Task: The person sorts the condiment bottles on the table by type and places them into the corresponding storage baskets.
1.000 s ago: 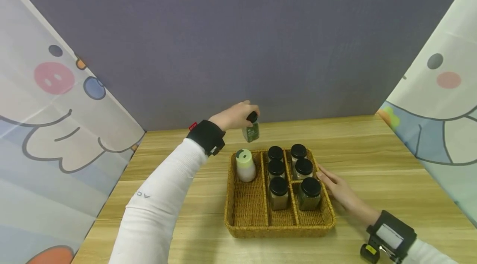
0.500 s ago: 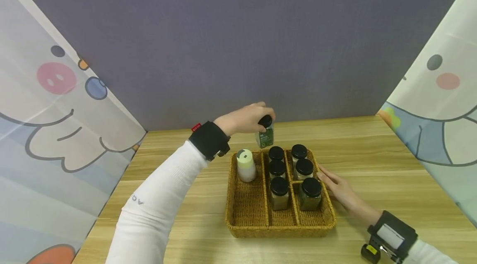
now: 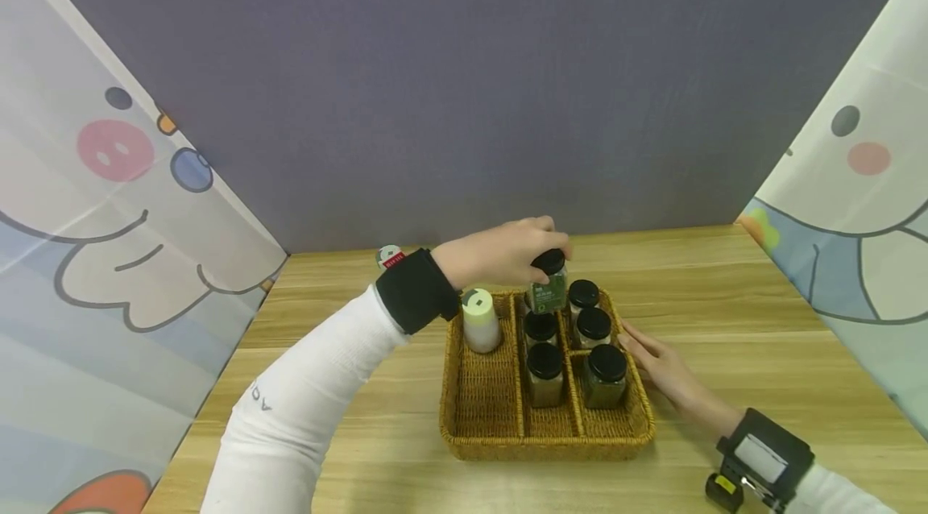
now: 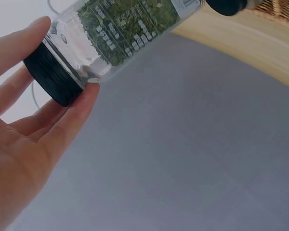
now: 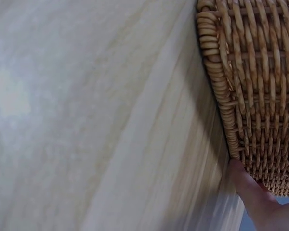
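left hand (image 3: 507, 254) pinches spice jar (image 3: 548, 288) by its black cap, above the wicker basket's (image 3: 551, 441) back middle compartment, over another jar. long axis near upright, cap up. best lowered straight into a free slot. right hand (image 3: 663, 373), fingers flat, rests on the basket's right wall.

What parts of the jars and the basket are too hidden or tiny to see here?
- Head view: the jar in the left hand covers the spot under it in the basket, so whether it has touched down is unclear.
- Head view: the jar labels are too small to read.
- Left wrist view: the jar's base is cut off by the top edge.
- Right wrist view: only a fingertip of the right hand shows; the jars are out of view.
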`<state>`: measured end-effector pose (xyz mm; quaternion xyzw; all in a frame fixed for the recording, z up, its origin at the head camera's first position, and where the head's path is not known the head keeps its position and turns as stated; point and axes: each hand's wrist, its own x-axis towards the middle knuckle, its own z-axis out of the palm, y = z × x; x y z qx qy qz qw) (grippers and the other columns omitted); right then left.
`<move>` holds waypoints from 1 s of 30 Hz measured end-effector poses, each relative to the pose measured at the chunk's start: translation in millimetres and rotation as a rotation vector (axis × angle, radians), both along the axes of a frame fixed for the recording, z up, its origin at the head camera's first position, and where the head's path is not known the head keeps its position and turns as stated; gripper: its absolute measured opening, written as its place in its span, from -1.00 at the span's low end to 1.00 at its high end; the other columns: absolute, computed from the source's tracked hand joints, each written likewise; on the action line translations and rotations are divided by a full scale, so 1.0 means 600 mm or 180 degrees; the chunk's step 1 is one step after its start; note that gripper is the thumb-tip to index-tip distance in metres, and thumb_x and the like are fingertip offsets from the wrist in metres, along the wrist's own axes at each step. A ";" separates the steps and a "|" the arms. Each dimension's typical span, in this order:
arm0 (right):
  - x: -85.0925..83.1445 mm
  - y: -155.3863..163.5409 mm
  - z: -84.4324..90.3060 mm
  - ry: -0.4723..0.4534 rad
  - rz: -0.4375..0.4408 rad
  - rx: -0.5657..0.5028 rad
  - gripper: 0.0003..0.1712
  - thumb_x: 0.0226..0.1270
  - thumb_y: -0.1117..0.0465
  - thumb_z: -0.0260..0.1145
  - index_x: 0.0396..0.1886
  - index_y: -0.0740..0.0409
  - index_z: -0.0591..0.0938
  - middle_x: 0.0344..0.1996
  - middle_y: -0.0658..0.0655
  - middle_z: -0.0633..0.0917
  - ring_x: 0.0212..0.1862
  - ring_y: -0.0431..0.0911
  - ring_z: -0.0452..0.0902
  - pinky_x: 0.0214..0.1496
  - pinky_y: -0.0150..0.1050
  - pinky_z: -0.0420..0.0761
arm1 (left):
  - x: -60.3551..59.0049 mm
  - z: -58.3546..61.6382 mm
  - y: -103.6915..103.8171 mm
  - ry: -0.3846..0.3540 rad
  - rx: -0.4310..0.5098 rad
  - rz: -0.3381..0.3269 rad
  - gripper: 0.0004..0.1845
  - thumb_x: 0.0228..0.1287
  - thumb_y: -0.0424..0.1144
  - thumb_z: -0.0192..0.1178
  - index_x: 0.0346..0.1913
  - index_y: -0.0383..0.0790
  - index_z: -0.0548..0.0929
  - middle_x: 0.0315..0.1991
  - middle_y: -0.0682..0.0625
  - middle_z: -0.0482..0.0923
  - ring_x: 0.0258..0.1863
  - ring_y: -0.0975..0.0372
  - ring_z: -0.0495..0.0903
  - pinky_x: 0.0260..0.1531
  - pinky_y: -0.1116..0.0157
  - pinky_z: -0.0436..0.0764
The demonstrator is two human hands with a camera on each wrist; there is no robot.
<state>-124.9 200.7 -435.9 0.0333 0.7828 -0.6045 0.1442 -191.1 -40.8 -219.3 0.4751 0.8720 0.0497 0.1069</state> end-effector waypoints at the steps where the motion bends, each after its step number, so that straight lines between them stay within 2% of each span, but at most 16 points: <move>1: 0.000 0.000 0.000 -0.0001 0.0002 -0.0003 -0.28 0.35 -0.10 -0.07 0.36 0.13 -0.02 0.31 0.41 -0.07 0.16 0.32 0.18 0.04 0.03 0.43 | 0.004 0.001 0.002 0.0004 -0.0001 -0.0032 -0.60 0.14 -0.25 0.19 0.07 -0.07 0.43 -0.11 0.01 0.34 -0.16 0.25 0.39 -0.20 0.43 0.44; 7: -0.002 0.001 0.001 0.0000 0.0039 0.0005 -0.27 0.35 -0.10 -0.07 0.37 0.13 -0.02 0.31 0.41 -0.07 0.18 0.33 0.14 0.04 0.04 0.44 | 0.026 0.005 0.011 0.0094 -0.0023 -0.0253 -0.59 0.13 -0.23 0.20 0.07 -0.09 0.45 -0.08 -0.03 0.36 -0.16 0.25 0.40 -0.21 0.44 0.43; 12: -0.001 0.002 0.002 -0.0082 0.0072 -0.0086 -0.26 0.35 -0.09 -0.07 0.37 0.14 -0.05 0.30 0.43 -0.07 0.19 0.33 0.12 0.02 0.05 0.45 | 0.042 0.003 0.018 0.0041 -0.0044 -0.0390 -0.59 0.14 -0.24 0.18 0.09 -0.12 0.44 -0.08 -0.02 0.34 -0.17 0.27 0.39 -0.22 0.51 0.41; 17: 0.003 0.001 0.004 -0.0131 0.0070 -0.0111 -0.25 0.35 -0.09 -0.07 0.37 0.15 -0.07 0.29 0.45 -0.06 0.18 0.33 0.13 0.02 0.04 0.45 | 0.060 0.000 0.022 0.0018 -0.0032 -0.0625 -0.59 0.16 -0.24 0.17 0.09 -0.14 0.42 -0.05 -0.03 0.36 -0.15 0.28 0.40 -0.23 0.54 0.40; 21: 0.009 -0.002 0.008 -0.0146 0.0076 -0.0114 -0.25 0.35 -0.09 -0.07 0.37 0.15 -0.08 0.29 0.45 -0.07 0.18 0.34 0.13 0.03 0.04 0.45 | 0.075 -0.002 0.022 0.0075 -0.0020 -0.0815 -0.60 0.15 -0.22 0.17 0.08 -0.15 0.42 -0.07 -0.03 0.37 -0.20 0.28 0.39 -0.25 0.55 0.39; 30: 0.027 -0.007 0.010 -0.0143 0.0143 -0.0072 -0.24 0.37 -0.09 -0.11 0.37 0.19 -0.11 0.29 0.46 -0.09 0.19 0.37 0.08 0.03 0.07 0.44 | 0.108 -0.011 0.024 0.0244 -0.0065 -0.1071 -0.61 0.13 -0.18 0.19 0.04 -0.13 0.46 -0.11 -0.02 0.38 -0.22 0.31 0.42 -0.26 0.61 0.39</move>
